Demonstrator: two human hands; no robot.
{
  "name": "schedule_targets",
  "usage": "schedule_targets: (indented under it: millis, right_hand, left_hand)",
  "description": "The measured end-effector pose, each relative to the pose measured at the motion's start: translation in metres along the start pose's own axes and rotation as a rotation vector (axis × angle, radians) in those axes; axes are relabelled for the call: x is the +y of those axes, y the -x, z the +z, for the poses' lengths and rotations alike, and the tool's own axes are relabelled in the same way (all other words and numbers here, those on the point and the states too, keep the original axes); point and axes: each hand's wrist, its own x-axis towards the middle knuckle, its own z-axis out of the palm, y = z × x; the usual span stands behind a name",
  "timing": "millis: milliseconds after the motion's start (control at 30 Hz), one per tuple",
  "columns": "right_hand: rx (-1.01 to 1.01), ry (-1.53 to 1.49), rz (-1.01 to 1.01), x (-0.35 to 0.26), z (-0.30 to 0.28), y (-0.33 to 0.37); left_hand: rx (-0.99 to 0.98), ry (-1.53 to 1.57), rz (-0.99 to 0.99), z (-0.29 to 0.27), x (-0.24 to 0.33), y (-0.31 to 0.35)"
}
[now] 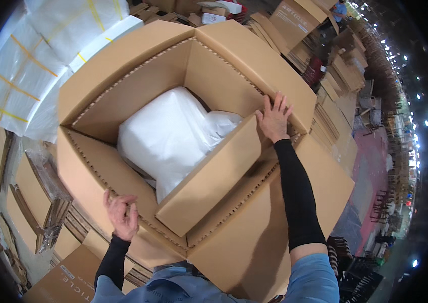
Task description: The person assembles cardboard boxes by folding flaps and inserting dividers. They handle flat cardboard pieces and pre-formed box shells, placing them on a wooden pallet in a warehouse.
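A large open cardboard box [254,212] stands before me, its flaps folded outward. Inside lies a bulky object in white wrapping [163,134], its shape hidden by the wrap. A folded cardboard insert [214,179] stands along the near side of the box, between the wrapped object and the near wall. My right hand [274,117] rests with spread fingers at the right inner edge, by the insert's far end. Over the left near edge hovers my left hand [122,214], fingers apart and slightly bent, with nothing visible in it.
White wrapped bundles with yellow tape [27,76] stand at the far left. Flat cardboard stacks [35,202] lie to the left, and another printed carton [295,22] sits at the far right. A distant person [340,9] in blue is at the upper right.
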Motion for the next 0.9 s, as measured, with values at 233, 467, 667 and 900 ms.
schedule_targets:
  millis: [233, 467, 667, 900]
  right_hand:
    - [-0.244, -0.495, 0.072, 0.017, -0.036, -0.001]
    - [-0.249, -1.092, -0.384, -0.138, -0.121, 0.172]
    - [-0.075, -1.138, -0.091, -0.115, -0.301, 0.354]
    - [0.965, -1.306, 1.086, -0.160, -0.333, 0.664]
  left_hand:
    - [-0.069, 0.038, 0.115, 0.005, 0.004, -0.002]
    - [-0.286, 0.459, 0.615, 0.007, 0.084, 0.061]
    - [-0.579, 0.896, 1.004, 0.026, 0.168, 0.115]
    - [-1.044, 0.983, 1.455, 0.008, 0.206, 0.221]
